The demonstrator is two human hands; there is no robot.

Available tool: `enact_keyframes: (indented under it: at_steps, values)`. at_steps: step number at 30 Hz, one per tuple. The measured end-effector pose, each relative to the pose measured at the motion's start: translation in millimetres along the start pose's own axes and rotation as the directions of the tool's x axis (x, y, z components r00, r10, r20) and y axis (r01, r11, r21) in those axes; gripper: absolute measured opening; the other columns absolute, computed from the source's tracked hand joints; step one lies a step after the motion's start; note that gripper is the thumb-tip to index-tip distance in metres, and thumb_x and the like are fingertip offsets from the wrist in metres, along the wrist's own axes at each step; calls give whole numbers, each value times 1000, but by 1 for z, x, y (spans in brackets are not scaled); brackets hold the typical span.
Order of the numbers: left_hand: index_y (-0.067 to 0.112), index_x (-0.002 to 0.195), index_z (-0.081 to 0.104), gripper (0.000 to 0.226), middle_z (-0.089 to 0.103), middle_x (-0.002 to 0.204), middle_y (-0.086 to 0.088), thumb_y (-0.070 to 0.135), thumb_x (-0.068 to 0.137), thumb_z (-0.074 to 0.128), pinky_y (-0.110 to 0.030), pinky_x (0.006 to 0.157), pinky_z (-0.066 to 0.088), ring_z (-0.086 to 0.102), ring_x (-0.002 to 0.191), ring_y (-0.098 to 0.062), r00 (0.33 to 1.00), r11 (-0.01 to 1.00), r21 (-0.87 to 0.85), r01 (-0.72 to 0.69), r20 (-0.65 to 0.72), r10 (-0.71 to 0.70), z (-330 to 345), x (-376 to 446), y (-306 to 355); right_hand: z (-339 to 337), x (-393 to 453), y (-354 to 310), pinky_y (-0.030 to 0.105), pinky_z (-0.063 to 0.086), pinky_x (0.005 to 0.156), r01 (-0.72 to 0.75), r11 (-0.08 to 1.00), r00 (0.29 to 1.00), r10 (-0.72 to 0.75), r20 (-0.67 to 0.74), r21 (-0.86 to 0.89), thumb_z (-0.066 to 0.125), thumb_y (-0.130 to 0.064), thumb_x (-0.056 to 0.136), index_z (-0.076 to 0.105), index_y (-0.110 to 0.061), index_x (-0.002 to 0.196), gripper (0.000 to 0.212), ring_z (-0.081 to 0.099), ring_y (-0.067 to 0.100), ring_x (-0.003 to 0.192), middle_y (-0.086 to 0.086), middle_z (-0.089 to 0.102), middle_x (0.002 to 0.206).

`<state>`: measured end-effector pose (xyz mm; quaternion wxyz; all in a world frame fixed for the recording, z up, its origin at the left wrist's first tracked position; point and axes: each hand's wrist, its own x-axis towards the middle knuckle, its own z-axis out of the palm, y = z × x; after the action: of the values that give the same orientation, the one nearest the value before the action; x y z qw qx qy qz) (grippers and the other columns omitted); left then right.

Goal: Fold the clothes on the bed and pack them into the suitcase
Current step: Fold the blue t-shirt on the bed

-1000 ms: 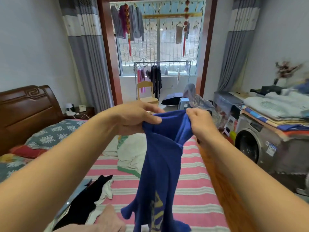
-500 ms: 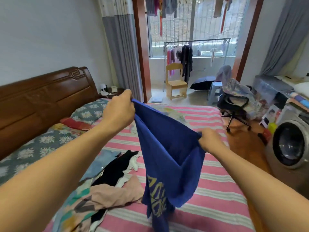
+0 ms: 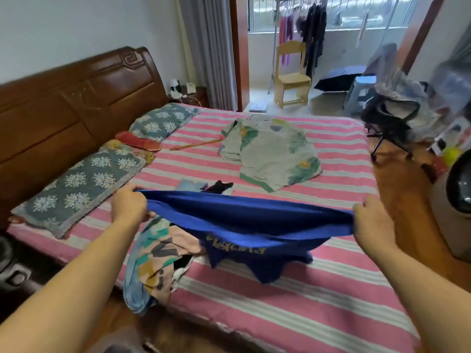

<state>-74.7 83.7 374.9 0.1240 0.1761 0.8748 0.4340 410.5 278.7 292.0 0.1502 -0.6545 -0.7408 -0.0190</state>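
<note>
Carved wooden headboard point(image 3: 76, 98) stands along the left wall, with two blue snowflake-print pillows point(image 3: 79, 184) lying just before it and a red cloth point(image 3: 137, 142) between them. Past the grey curtain point(image 3: 211, 47), a pale wooden chair point(image 3: 291, 75) stands before a clothes rack point(image 3: 303, 24) hung with garments; a dark umbrella point(image 3: 336, 80) lies on the floor near it. Black office chair point(image 3: 390, 121) stands beside the bed's far right corner; washing machine point(image 3: 458, 200) at right edge, partly cut off.

Both arms outstretched, wide apart, L hand point(image 3: 130, 206) & R hand point(image 3: 372, 220) fingers curled, gripping.
</note>
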Motion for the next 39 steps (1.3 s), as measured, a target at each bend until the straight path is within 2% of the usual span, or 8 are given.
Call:
enact_keyframes:
  at_steps: [3, 7, 9, 12, 21, 26, 30, 39]
  values:
    - [19, 93, 64, 35, 71, 78, -18, 1, 82, 36, -47, 59, 60, 71, 53, -35, 994, 992, 59, 112, 6, -113, -6, 10, -83, 27, -49, 16, 47, 48, 85, -347, 937, 932, 341, 125, 29, 60, -2, 87, 69, 10, 99, 19, 50, 46, 102, 29, 54, 107]
    - [22, 87, 67, 32, 73, 88, -22, 7, 72, 43, -55, 62, 61, 72, 62, -38, 968, 972, 114, 207, 119, -220, 2, 9, -211, 78, -121, 18, 51, 51, 84, -876, 319, 463, 765, 447, 362, 44, -18, 89, 60, 5, 127, 46, 62, 41, 90, 30, 61, 120]
    - [19, 88, 68, 34, 69, 88, -24, -4, 80, 43, -43, 50, 60, 68, 51, -30, 930, 940, 60, 336, 136, -341, 0, -15, -254, 109, -169, 17, 51, 55, 73, -871, -90, 265, 742, 615, 484, 36, 0, 93, 52, 0, 133, 43, 64, 38, 78, 26, 59, 118]
    - [3, 112, 67, 42, 61, 82, -23, -14, 91, 35, -22, 30, 42, 52, 27, -18, 815, 838, 9, 545, 229, -532, -6, -40, -319, 115, -246, 12, 40, 55, 46, -841, -206, 185, 758, 625, 499, 32, 21, 87, 57, 3, 108, 37, 62, 35, 67, 28, 61, 111]
    - [6, 102, 71, 40, 70, 106, -24, -18, 86, 44, -32, 64, 56, 63, 80, -34, 872, 929, 103, 356, 321, -370, -17, -65, -330, 70, -349, -9, 27, 58, 55, -886, 46, 296, 823, 486, 462, 44, 18, 85, 72, -13, 70, 45, 64, 29, 77, 14, 68, 97]
    - [20, 87, 78, 27, 71, 79, 6, 7, 86, 55, -37, 76, 50, 61, 75, -17, 784, 981, 0, -194, 601, 155, -12, -137, -234, 22, -320, -96, 39, 51, 63, -679, 419, 687, 651, 323, 603, 43, 17, 79, 71, -22, 81, 48, 54, 21, 64, 14, 68, 81]
    - [18, 95, 79, 25, 74, 91, 13, 2, 89, 61, -19, 86, 46, 66, 89, -7, 583, 865, -106, -491, 698, 417, -5, -192, -187, -13, -294, -164, 21, 36, 47, -459, 425, 881, 331, 338, 780, 42, 21, 79, 71, -20, 87, 51, 44, 11, 50, 14, 67, 82]
    - [25, 96, 71, 6, 70, 93, 11, 27, 91, 73, -21, 76, 50, 65, 87, -6, 634, 861, -287, -421, 586, 505, 4, -258, -104, -56, -261, -171, 19, 38, 54, -323, 353, 931, -51, 363, 878, 61, 9, 84, 59, -18, 83, 27, 47, 5, 53, -11, 56, 59]
